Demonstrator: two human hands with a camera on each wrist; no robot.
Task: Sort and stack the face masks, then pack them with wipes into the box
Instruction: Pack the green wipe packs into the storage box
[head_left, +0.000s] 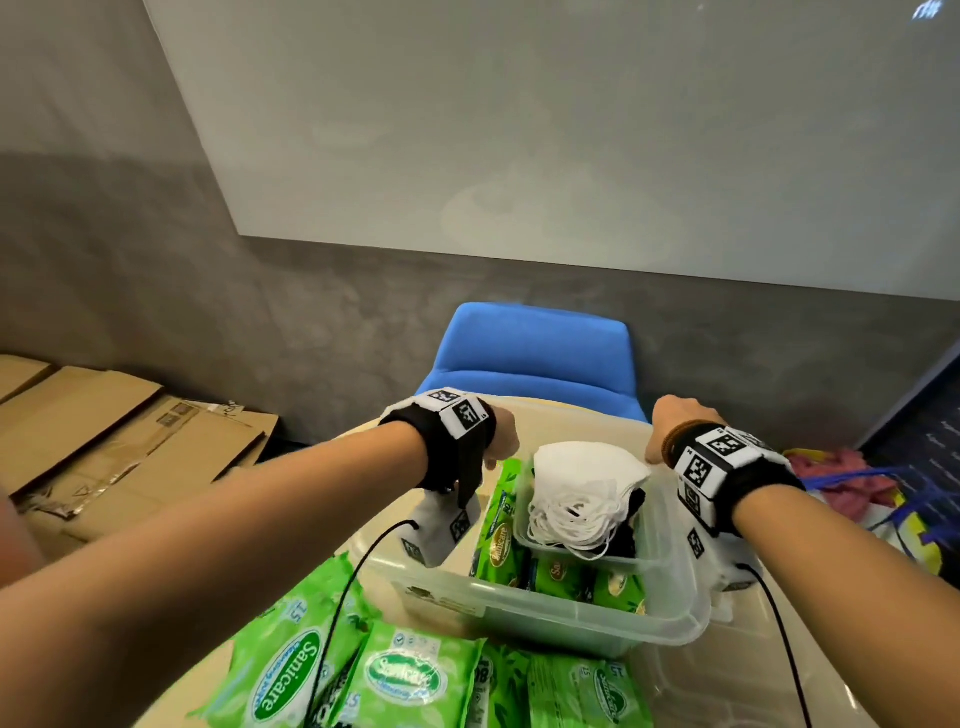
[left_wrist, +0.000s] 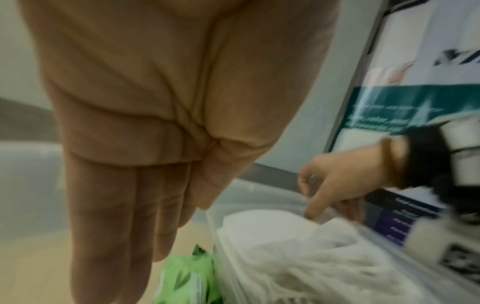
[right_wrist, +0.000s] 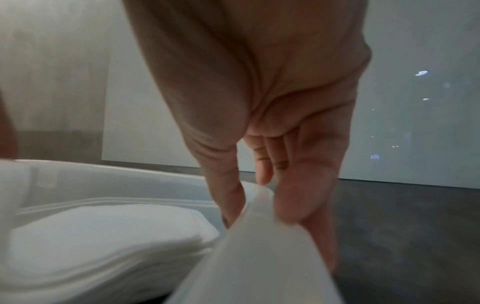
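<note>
My right hand (right_wrist: 272, 164) pinches the tray (right_wrist: 262, 242) rim at its far corner; my left hand (left_wrist: 145, 156) hangs with straight fingers, holding nothing, over the wipes (head_left: 501, 525). The masks (head_left: 582, 488) sit stacked in the tray inside the box (head_left: 519, 613) — more wipes packs wait outside. One-cornered lifting could tip the tray (masks slide out).

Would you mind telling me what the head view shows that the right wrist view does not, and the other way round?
Only the head view shows the green wipe packs, the blue chair, the flattened cardboard and the left hand. Only the right wrist view shows the right hand's thumb and fingers pinching the clear box's rim. Both show the white masks stacked inside that box.
</note>
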